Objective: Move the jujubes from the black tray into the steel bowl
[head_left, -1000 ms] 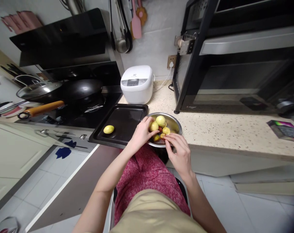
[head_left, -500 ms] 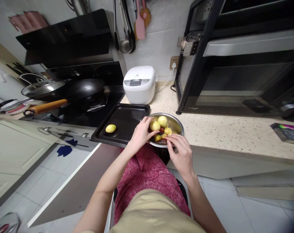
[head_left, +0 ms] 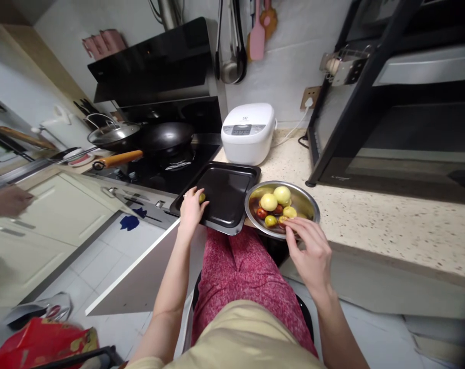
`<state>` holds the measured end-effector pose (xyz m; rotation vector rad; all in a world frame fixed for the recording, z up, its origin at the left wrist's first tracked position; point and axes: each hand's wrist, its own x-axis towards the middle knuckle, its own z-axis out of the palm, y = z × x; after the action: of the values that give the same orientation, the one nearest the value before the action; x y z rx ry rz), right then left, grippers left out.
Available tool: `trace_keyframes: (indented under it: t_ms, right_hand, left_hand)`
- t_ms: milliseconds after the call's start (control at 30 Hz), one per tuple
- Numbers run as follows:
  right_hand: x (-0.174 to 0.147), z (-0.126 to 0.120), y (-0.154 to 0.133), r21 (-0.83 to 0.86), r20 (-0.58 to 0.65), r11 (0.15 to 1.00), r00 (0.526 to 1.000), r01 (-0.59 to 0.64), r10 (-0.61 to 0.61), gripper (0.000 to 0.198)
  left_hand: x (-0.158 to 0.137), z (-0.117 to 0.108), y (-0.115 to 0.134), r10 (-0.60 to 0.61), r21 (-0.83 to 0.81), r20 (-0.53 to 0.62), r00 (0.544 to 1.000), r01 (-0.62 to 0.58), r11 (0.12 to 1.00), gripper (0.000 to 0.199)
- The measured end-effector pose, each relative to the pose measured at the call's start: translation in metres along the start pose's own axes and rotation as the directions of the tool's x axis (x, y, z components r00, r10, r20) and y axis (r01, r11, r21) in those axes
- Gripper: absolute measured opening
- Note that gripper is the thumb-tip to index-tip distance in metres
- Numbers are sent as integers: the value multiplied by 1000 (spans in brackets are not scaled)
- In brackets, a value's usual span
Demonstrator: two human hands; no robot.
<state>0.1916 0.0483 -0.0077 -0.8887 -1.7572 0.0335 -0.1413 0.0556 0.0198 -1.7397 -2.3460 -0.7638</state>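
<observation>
Yellow fruit (head_left: 203, 197) touches my curled left hand (head_left: 191, 207); my right hand (head_left: 311, 248) reaches into the bowl (head_left: 305, 203), both grips unclear.

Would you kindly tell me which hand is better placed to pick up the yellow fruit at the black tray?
Probably the left hand: it is at that yellow fruit, over the black tray, while the right hand is farther off, at the metal bowl.

Left hand (head_left: 192, 211) at left, palm down, fingers curved; right hand (head_left: 311, 249) at right, fingers together, thumb nearer; forearms (head_left: 172, 297) bare.
</observation>
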Motion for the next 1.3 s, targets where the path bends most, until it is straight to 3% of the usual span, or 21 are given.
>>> trace_keyframes:
  t_ms: [133, 233, 300, 400, 500, 633, 733, 933, 1100, 1300]
  right_hand:
    - [1, 0, -4, 2, -3, 1000, 1000, -4, 4, 16]
    - [2, 0, -5, 4, -7, 1000, 1000, -9, 9, 16]
    - [3, 0, -7, 11, -6, 1000, 1000, -15, 15, 16]
    - [4, 2, -13, 28, -5, 999, 1000, -30, 30, 17]
    - [4, 5, -20, 32, -23, 998, 999, -48, 48, 18]
    - [3, 5, -30, 82, -24, 992, 994, -100, 102, 32]
    - [2, 1, -35, 133, 11, 975, 984, -177, 177, 37]
    - [9, 0, -27, 213, 63, 907, 932, -363, 358, 35]
    - [29, 3, -3, 74, -10, 917, 919, -392, 393, 32]
    - [40, 10, 12, -35, 56, 923, 922, -383, 384, 28]
  left_hand:
    - [3, 0, -10, -17, 0, 31, 999, 17, 1000, 42]
    - [2, -5, -3, 2, -33, 6, 1000, -2, 999, 37]
    - [-2, -10, 8, 62, -145, -37, 997, -67, 987, 36]
    - [-19, -20, 38, 198, -420, -120, 973, -230, 878, 34]
    - [-46, -25, 78, 270, -573, -198, 942, -335, 748, 35]
    - [-82, -13, 126, 376, -626, -267, 887, -456, 632, 40]
    - [-99, 5, 144, 410, -647, -277, 869, -484, 589, 46]
    - [-107, 21, 149, 434, -658, -222, 873, -463, 594, 52]
    - [-104, 27, 137, 442, -618, -158, 883, -438, 653, 56]
    - [-100, 39, 125, 425, -597, -144, 894, -420, 683, 60]
